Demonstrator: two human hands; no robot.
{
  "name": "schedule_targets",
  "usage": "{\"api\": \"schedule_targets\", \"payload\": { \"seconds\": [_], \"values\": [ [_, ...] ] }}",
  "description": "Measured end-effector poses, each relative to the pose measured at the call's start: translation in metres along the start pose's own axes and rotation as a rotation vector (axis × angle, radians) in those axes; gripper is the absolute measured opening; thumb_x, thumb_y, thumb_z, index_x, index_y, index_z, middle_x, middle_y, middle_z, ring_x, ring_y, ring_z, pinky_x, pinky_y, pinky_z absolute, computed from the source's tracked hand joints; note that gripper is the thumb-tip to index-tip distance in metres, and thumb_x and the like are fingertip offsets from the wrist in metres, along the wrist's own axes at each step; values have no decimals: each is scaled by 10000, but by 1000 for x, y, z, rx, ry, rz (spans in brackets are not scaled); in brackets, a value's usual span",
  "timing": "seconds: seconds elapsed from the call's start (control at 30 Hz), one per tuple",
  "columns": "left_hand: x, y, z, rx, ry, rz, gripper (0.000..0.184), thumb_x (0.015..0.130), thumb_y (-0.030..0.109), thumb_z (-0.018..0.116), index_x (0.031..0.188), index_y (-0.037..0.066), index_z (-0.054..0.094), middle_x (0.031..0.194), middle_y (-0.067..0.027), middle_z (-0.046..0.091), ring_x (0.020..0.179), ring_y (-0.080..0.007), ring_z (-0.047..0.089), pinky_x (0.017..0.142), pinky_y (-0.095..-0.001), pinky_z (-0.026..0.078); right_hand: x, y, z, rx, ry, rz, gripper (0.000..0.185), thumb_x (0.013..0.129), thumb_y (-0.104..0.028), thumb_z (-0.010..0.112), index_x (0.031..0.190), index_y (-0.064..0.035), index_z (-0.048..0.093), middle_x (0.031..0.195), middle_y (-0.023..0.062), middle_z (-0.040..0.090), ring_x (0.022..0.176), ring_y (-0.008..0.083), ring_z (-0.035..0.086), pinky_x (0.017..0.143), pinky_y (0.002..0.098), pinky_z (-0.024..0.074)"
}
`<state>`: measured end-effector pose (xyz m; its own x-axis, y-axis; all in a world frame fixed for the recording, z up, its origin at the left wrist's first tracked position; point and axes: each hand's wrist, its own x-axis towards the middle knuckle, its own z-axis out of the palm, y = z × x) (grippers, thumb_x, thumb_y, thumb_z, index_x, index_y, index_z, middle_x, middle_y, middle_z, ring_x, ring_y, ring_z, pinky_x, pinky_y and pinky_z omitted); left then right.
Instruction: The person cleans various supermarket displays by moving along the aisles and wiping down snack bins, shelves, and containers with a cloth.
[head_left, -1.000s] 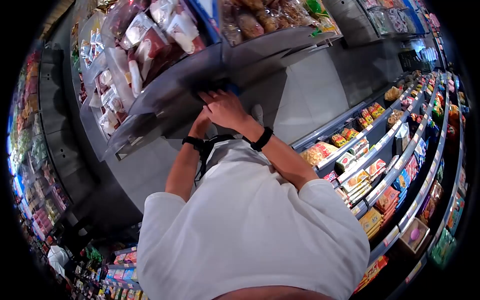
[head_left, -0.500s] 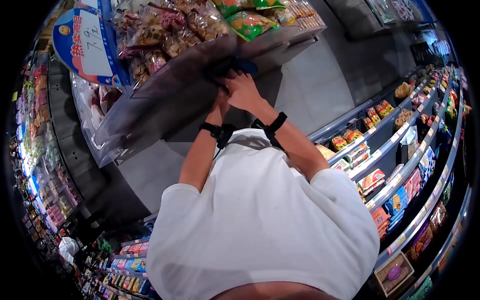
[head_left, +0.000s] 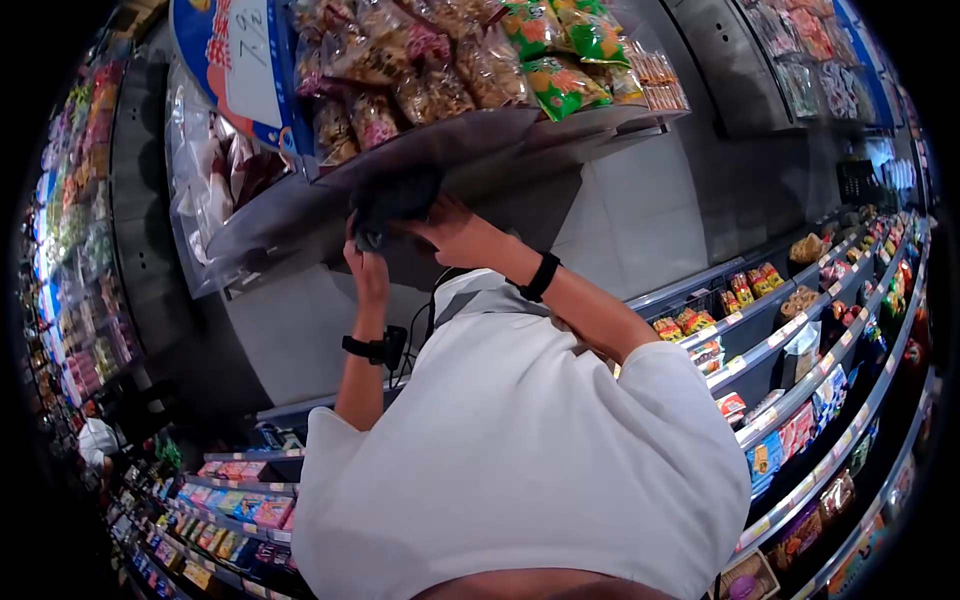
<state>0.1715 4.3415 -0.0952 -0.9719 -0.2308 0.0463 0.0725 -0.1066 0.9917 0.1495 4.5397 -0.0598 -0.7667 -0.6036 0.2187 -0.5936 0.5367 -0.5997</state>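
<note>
A dark, crumpled cloth (head_left: 395, 200) is stretched between my two hands, just below the clear rim of the snack display. My left hand (head_left: 366, 265) grips its lower left part, with a black band on the wrist. On the other side, my right hand (head_left: 452, 232) has its fingers closed at the cloth's right edge; the fingertips are partly in shadow. Above both hands, the clear display bin (head_left: 440, 145) holds bagged brown snacks (head_left: 405, 60) and green-and-orange packets (head_left: 565, 88).
A blue price sign (head_left: 245, 75) stands at the bin's left corner. Shelves of packaged food (head_left: 790, 345) curve along my right side, and more stocked shelves (head_left: 235, 500) are at lower left. Grey floor tiles (head_left: 640, 200) show beyond the bin. A person in white (head_left: 97, 440) is far left.
My hands have moved apart and to the left, and the dark cloth now shows plainly between them. The view has shifted, so the display sits farther right.
</note>
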Motion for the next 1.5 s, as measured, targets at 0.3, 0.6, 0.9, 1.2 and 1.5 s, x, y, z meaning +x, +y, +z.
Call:
{"api": "schedule_targets", "payload": {
  "seconds": [0.3, 0.6, 0.9, 1.2, 1.5],
  "values": [
    [13, 6, 78, 589, -371, 192, 462, 847, 67, 482, 1296, -36, 520, 1234, -247, 590, 1159, -398, 566, 1015, -406, 429, -56, 47, -48, -172, -42, 304, 534, 759, -111, 630, 1287, -182, 598, 1169, 141, 595, 1092, 349, 542, 947, 463, 430],
    [20, -69, 182, 624, -687, 53, 514, 850, 141, 551, 1347, 23, 493, 1326, -246, 528, 1245, -405, 479, 1067, -446, 385, -125, 147, -50, -391, 104, 511, 616, 752, -60, 599, 1356, -127, 494, 1098, 232, 565, 1102, 425, 502, 966, 488, 412],
    [-3, -123, 216, 946, -745, 141, 471, 865, 107, 553, 1329, 51, 497, 1298, -221, 516, 1181, -410, 505, 995, -479, 431, -150, 229, -71, -130, 38, 239, 571, 639, 20, 606, 1196, -96, 569, 1063, 195, 583, 1061, 397, 535, 915, 451, 466],
    [-7, -141, 328, 1071, -858, 117, 428, 820, 73, 558, 1248, 66, 548, 1173, -191, 587, 1092, -380, 555, 934, -476, 459, -214, 320, -146, 90, -71, 318, 415, 739, 19, 590, 1138, -93, 623, 1001, 138, 567, 1053, 368, 519, 871, 438, 472],
    [-10, -146, 452, 855, -764, 38, 488, 806, 31, 555, 1293, 48, 528, 1091, -238, 610, 1030, -429, 585, 894, -492, 490, -246, 371, -187, 1176, 764, 886, 147, 863, -70, 694, 803, -107, 566, 768, -45, 564, 753, 37, 508, 685, 214, 396]
  ]
}}
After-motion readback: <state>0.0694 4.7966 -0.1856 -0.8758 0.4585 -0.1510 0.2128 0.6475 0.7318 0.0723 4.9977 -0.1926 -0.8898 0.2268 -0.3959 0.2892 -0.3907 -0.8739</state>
